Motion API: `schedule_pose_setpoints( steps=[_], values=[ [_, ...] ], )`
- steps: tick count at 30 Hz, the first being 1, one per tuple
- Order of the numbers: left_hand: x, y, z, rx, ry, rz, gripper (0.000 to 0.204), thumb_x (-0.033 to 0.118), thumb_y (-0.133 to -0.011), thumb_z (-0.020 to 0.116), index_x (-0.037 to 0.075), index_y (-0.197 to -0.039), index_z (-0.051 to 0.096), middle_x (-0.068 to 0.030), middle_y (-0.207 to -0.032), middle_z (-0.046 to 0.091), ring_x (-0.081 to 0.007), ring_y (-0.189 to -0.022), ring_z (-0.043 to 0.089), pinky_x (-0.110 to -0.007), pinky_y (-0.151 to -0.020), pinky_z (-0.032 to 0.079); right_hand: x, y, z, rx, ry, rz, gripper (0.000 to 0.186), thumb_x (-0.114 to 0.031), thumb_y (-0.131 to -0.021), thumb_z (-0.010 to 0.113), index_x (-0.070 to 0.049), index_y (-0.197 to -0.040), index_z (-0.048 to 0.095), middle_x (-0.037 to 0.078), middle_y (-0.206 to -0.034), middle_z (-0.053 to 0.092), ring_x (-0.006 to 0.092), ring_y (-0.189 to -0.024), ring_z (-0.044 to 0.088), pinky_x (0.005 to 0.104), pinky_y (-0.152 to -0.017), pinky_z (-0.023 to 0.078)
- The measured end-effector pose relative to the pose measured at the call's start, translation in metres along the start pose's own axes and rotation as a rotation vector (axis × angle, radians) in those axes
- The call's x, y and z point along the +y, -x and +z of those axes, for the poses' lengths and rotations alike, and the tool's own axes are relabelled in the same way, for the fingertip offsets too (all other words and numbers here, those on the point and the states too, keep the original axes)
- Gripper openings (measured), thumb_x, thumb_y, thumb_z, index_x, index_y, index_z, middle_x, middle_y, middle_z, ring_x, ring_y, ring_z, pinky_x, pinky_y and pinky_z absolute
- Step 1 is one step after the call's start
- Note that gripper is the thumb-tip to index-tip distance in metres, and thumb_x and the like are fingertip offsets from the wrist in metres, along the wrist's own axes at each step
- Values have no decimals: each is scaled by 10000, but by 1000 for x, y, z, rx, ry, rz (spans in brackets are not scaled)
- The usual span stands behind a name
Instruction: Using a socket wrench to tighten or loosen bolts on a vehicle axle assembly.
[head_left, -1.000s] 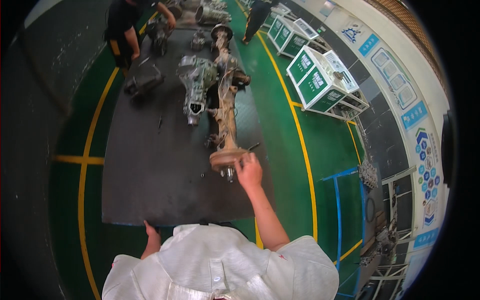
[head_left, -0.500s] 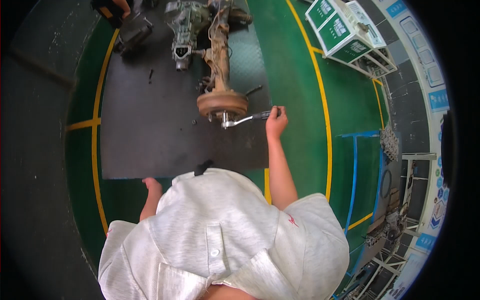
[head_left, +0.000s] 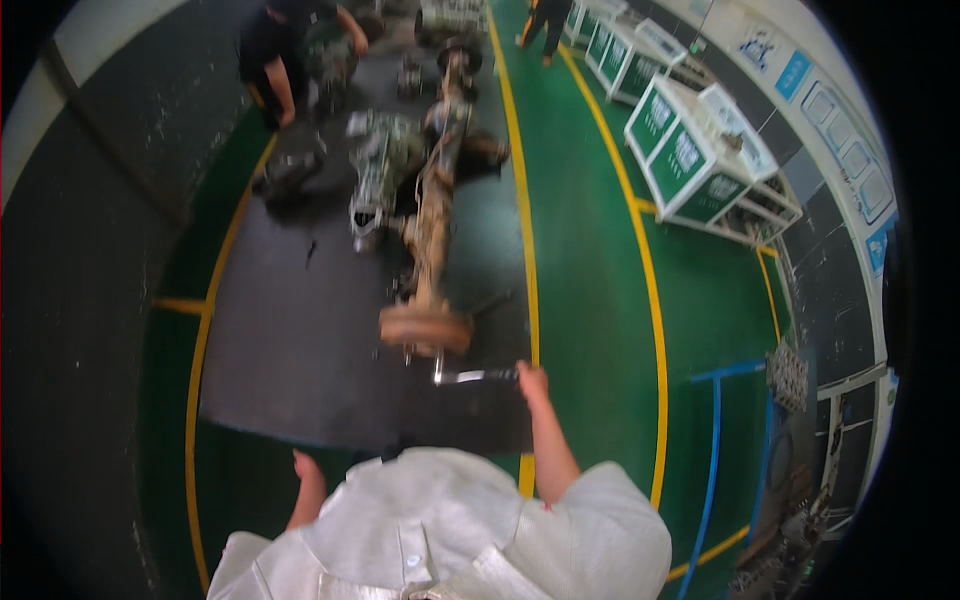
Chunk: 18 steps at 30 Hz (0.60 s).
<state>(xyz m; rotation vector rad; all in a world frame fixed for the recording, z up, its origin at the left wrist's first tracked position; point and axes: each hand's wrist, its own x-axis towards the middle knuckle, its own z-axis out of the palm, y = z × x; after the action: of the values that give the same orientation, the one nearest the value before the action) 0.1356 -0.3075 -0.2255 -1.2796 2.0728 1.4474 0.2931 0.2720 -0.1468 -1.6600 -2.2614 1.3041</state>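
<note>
My right hand (head_left: 532,380) is closed round the dark grip of a ratchet wrench (head_left: 478,376), out to the right. The wrench's head and socket meet the studded hub face of a rusty brake drum (head_left: 425,330). That drum sits on the near end of a long, rusty axle (head_left: 433,215) lying lengthwise away from me. Low on the left, my left hand (head_left: 309,468) hangs beside my body, holding nothing; its fingers look loosely apart, though blurred.
Left of the axle lies a grey gearbox (head_left: 385,165), with another dark part (head_left: 287,178) farther left. A person in dark clothes (head_left: 275,60) bends at the far left; another person (head_left: 547,25) stands far off. Green-and-white workbenches (head_left: 690,150) line the right.
My view has tilted up, so the drum, wrench and both hands sit lower, and two people come into fuller view. My right hand still grips the wrench at the hub.
</note>
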Motion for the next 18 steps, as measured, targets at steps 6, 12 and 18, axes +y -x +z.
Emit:
schedule_pose_setpoints(
  steps=[6, 12, 18],
  values=[
    [-41, -44, 53, 97, 134, 50, 543, 552, -904, 458, 32, -832, 598, -72, -584, 517, -211, -441, 471, -346, -408, 367, -163, 102, -22, 16, 238, -392, 427, -456, -837, 558, -44, -889, 659, 205, -855, 672, 395, -849, 646, 491, -744, 504],
    [-31, -1, 59, -112, 32, 51, 518, 456, -952, 436, -34, -940, 603, -118, -692, 608, -245, -528, 580, -339, -467, 443, -207, 113, 4, -28, 326, -625, 415, -443, -803, 603, -44, -899, 662, 209, -819, 669, 378, -794, 658, 460, -693, 524],
    [-39, 24, 25, -30, 409, -293, 492, 495, -942, 433, 28, -1023, 566, -71, -758, 552, -209, -610, 532, -314, -547, 464, -239, 116, 35, 44, 186, -938, 371, -399, -771, 630, -39, -828, 697, 206, -773, 663, 360, -730, 662, 457, -672, 528]
  ],
)
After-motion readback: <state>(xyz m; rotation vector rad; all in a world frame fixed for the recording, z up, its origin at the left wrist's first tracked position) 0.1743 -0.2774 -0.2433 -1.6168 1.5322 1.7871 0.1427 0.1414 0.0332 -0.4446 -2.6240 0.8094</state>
